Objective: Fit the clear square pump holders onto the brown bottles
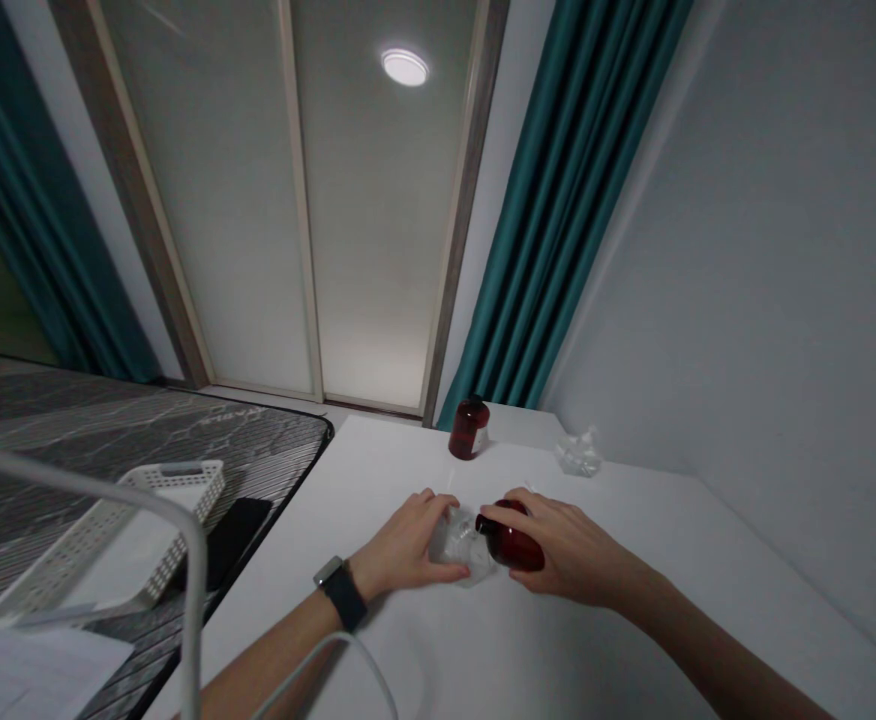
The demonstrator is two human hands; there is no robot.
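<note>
One red bottle (466, 430) stood on the bench (498, 655); I saw the right hand (573, 545) gripping a second bottle (513, 550), not upright yet, the left hand (402, 543) cupping clear plastic (458, 541).

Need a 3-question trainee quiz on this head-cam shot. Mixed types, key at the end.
1. Multiple choice: what does the right hand hold?
A) a white basket
B) a dark red bottle
C) a sheet of paper

2. True or false: the second bottle stands upright on the white table.

3. Fill in: the left hand, which is at some clear plastic, has a ____ on its wrist.

Key: 1. B. 2. True. 3. watch.
</note>
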